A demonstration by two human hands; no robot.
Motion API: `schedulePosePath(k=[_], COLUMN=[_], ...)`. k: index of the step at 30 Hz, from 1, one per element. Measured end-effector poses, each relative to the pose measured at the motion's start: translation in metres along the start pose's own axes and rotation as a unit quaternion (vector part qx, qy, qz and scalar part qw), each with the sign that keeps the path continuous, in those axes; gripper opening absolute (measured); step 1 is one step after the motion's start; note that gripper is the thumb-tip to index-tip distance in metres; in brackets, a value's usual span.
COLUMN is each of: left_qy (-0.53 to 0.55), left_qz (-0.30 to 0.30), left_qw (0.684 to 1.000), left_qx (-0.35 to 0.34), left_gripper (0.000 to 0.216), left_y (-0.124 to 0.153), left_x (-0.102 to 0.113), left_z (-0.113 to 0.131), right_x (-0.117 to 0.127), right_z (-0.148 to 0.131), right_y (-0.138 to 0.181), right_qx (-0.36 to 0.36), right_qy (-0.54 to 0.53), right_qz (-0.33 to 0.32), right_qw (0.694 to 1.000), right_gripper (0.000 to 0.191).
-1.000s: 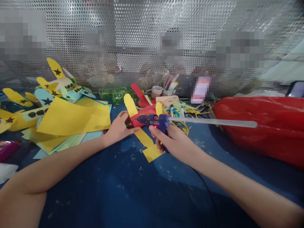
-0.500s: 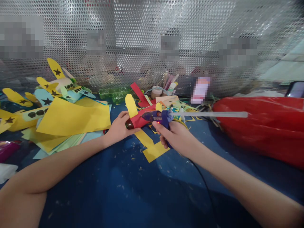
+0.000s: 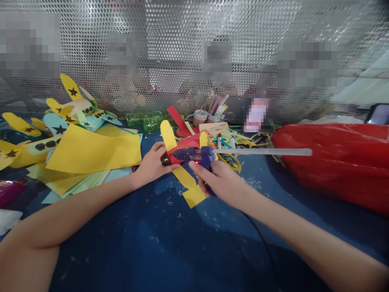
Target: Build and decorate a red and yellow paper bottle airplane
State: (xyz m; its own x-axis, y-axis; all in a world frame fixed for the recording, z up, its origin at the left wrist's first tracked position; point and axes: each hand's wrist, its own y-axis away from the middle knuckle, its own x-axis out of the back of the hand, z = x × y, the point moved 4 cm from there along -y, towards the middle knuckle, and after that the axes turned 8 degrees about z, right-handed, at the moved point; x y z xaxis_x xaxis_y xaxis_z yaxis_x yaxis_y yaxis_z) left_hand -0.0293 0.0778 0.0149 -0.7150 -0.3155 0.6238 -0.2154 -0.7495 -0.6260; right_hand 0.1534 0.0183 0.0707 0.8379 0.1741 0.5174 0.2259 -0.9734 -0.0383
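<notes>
My left hand [image 3: 153, 164] grips the dark bottle end of a model plane [image 3: 189, 141], its body wrapped in red paper. A rounded yellow paper piece [image 3: 168, 134] stands up from it, and a smaller yellow one shows farther right. In my right hand [image 3: 220, 178] is a blue hot glue gun [image 3: 207, 156] with its red light on. A long clear glue stick [image 3: 273, 151] sticks out of its back. Its nozzle points left across the red body; whether the tip touches is hard to tell. Below lies a T-shaped yellow paper cutout [image 3: 194, 196].
Finished-looking paper planes [image 3: 39, 148] and stacked yellow sheets [image 3: 97, 148] lie left. Green bottles [image 3: 148, 121], a red paper strip [image 3: 176, 117] and paper scraps [image 3: 243, 140] are behind. A red plastic bag [image 3: 334, 158] bulges at right. A perforated metal screen [image 3: 170, 44] stands behind.
My right hand has moved the glue gun a little left and down, along the red body. My left hand and the plane have stayed in place.
</notes>
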Motion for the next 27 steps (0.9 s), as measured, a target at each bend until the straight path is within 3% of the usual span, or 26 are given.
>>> schedulePosePath(k=[16,27], left_qy=[0.006,-0.014], left_qz=[0.008,0.015], left_qw=[1.0,1.0], left_qx=[-0.009,-0.017], left_gripper=[0.049,0.046], left_y=[-0.002,0.001], left_x=[0.005,0.0], left_z=[0.006,0.001], right_x=[0.02,0.003], right_z=[-0.002,-0.003], right_y=[-0.009,0.001], right_qx=[0.015,0.025], right_qy=[0.114,0.084], right_qz=[0.041,-0.004], right_qw=[0.992,0.996], right_gripper=[0.047,0.059])
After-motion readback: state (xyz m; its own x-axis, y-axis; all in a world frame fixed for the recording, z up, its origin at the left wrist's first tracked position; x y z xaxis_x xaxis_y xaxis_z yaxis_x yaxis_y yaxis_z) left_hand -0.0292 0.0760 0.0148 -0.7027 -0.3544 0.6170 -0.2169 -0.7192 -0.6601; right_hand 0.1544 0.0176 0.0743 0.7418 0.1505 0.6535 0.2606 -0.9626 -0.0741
